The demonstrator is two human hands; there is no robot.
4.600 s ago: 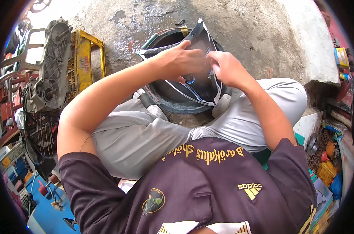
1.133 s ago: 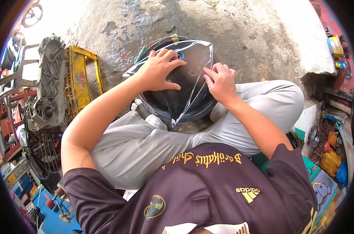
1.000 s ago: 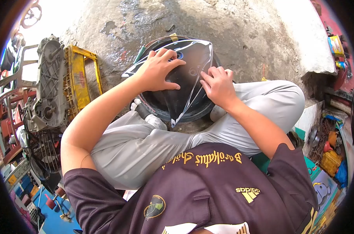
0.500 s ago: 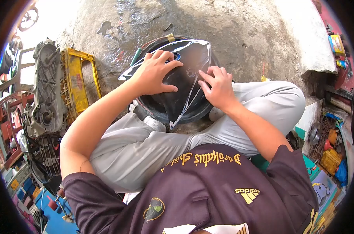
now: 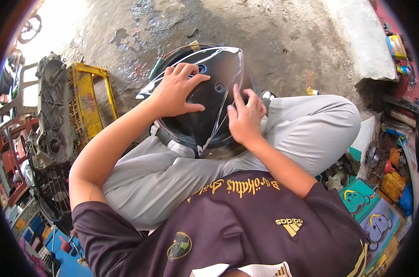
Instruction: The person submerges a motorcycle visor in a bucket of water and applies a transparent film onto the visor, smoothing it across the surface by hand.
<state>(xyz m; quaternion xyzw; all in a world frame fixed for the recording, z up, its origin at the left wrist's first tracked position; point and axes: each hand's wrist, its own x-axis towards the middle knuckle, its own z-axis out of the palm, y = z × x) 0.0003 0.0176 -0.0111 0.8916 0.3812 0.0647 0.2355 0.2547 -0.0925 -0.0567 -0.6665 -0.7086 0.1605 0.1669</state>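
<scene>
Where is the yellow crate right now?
In the head view, the yellow crate is at left, between the grey metal casing and the left hand.

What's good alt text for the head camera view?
A bare left hand is spread over a dark, pale-edged piece lying across a dark tub; the right hand is near the piece's edge. A yellow crate stands at image left.

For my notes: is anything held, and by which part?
Right hand holds nothing visible; left hand spreads over the dark panel, left side; grip unclear.

Black panel [image 5: 209, 102] — white-edged; crate [image 5: 87, 107] yellow (pants [image 5: 311, 125] grey)
</scene>
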